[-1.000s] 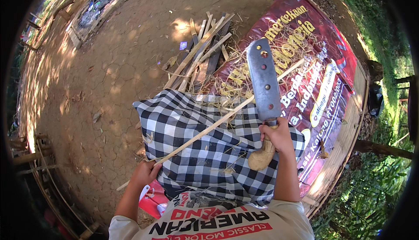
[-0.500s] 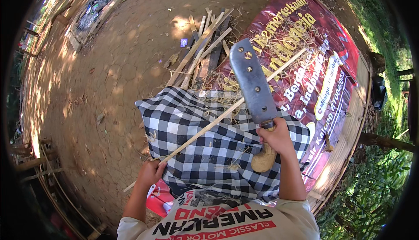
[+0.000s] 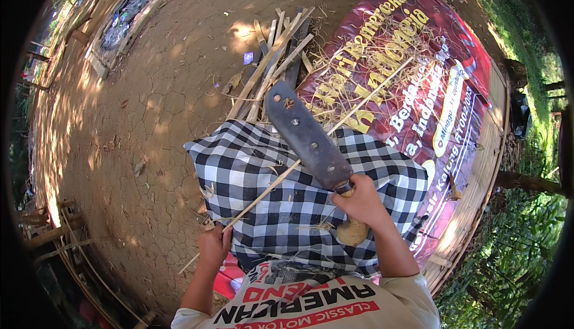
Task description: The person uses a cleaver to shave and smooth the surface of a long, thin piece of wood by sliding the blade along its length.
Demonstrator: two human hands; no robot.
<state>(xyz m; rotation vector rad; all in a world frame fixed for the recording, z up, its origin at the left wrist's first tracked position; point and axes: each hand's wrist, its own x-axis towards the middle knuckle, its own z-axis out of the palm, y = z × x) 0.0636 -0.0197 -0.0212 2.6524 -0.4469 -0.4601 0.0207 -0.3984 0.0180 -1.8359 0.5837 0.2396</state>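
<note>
My right hand [image 3: 362,200] is wrapped round the wooden handle of a cleaver-like knife [image 3: 308,137], whose broad dark blade has several rivets or holes down its length. The blade slants up and left, crossing over a thin bamboo strip [image 3: 263,194]. Closed round the lower part of that strip is my left hand [image 3: 214,245]. From there the strip runs diagonally up and right past the blade. A black-and-white checked cloth [image 3: 251,167] covers my lap beneath both hands. Where the blade meets the strip, I cannot tell if they touch.
Split bamboo pieces [image 3: 275,60] lie piled on the cracked dirt ground ahead. To the right, a dark red printed banner [image 3: 412,119] strewn with shavings covers part of a bamboo platform [image 3: 475,176]. A framed ash pit [image 3: 128,15] is at the far left.
The knife has swung left and come nearer my body, its blade tilting further left. My left hand has shifted slightly down and right, still holding the strip.
</note>
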